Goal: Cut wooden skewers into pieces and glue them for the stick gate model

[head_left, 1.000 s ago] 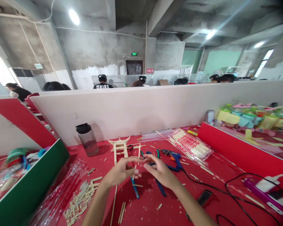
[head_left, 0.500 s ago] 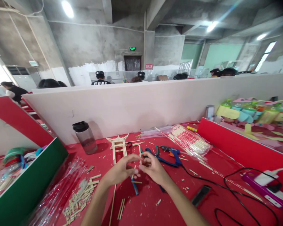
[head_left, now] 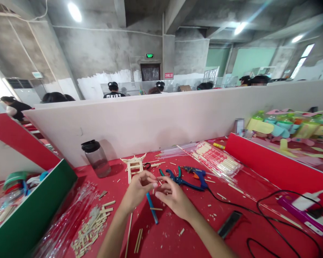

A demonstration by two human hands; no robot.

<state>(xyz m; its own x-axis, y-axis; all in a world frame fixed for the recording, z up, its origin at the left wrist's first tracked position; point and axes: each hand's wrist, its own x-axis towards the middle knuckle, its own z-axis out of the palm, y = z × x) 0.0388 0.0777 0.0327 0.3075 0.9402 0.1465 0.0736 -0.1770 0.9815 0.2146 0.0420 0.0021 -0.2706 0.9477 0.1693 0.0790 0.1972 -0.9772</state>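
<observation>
The left hand [head_left: 138, 187] and the right hand [head_left: 173, 199] meet fingertip to fingertip just above the red counter [head_left: 193, 229]. The left grip is pinched together on a short pale wooden stick piece [head_left: 157, 184], which sits between the two hands. The right hand's fingers curl in towards it, but I cannot tell whether that grip clamps it.

A blue-handled tool [head_left: 152, 209] lies on the counter beneath the hands. Behind the left hand, a small model gate of wooden sticks [head_left: 133, 165] lies flat. Blue-handled pliers [head_left: 175, 175] and a blue glue gun [head_left: 197, 174] rest just beyond the right hand. A clear bottle with a black lid [head_left: 95, 157] stands well to the left.
</observation>
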